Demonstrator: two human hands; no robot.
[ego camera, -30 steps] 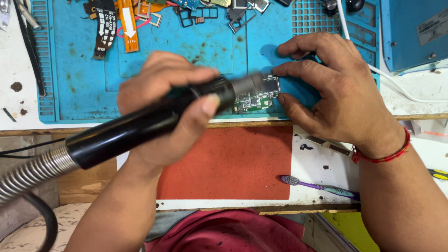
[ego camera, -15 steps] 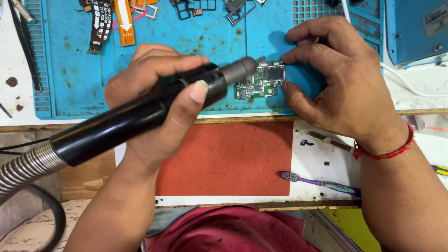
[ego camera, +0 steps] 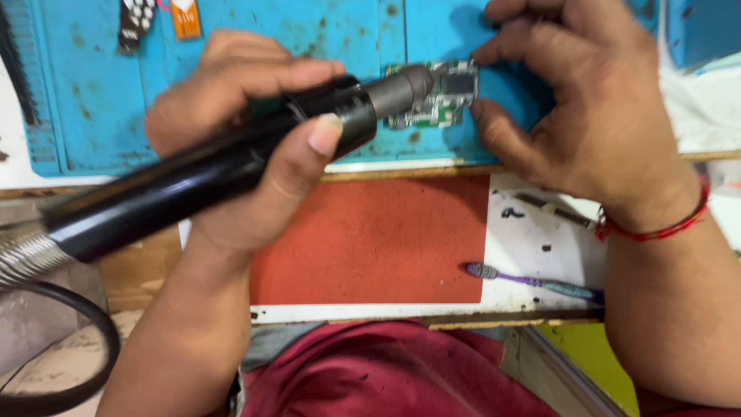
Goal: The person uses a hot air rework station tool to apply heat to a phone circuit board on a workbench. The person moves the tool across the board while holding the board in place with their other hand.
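Observation:
My left hand [ego camera: 247, 154] grips a black hot-air gun [ego camera: 193, 177] with a grey metal nozzle and a ribbed metal hose. The nozzle tip hangs right over a small green circuit board [ego camera: 440, 100] lying on a blue work mat [ego camera: 100, 93]. My right hand [ego camera: 587, 108] steadies the board, thumb at its lower right edge and fingers at its upper right corner. A red thread band circles my right wrist.
A red pad [ego camera: 370, 239] lies at the bench's front edge. A purple toothbrush [ego camera: 532, 282] rests on the white surface to its right, with a dark metal tool [ego camera: 552, 210] above it. Flex cable parts [ego camera: 158, 19] lie at the mat's far side.
The view has closed in on the bench. The nozzle stays over the board and both hands keep their holds.

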